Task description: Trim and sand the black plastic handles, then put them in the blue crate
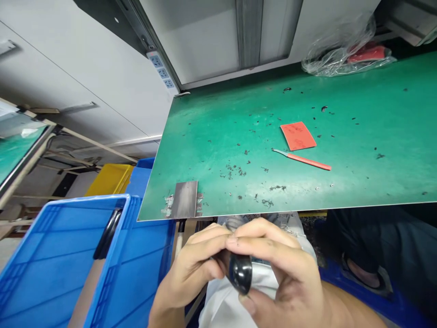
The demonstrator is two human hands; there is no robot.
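A glossy black piece with a rounded end [240, 273] is held between my two hands, just in front of the table's near edge. My left hand [194, 266] wraps round its far part, fingers curled over the top. My right hand [283, 269] has its fingers across the top and its thumb near the rounded end. The rest of the piece is hidden by my fingers, so its full shape cannot be made out. Beyond my hands lie a knife with a red handle [309, 162] and a red square sheet [298, 135] on the green tabletop [211, 136].
Dark shavings [235, 171] are scattered over the tabletop. A grey metal plate [184, 199] is fixed at its near left edge. At left, a blue bin [41, 255] contains a long item with a black end [108, 233]. A clear plastic bag [337, 59] sits at the back right; another person's foot [363, 271] shows below.
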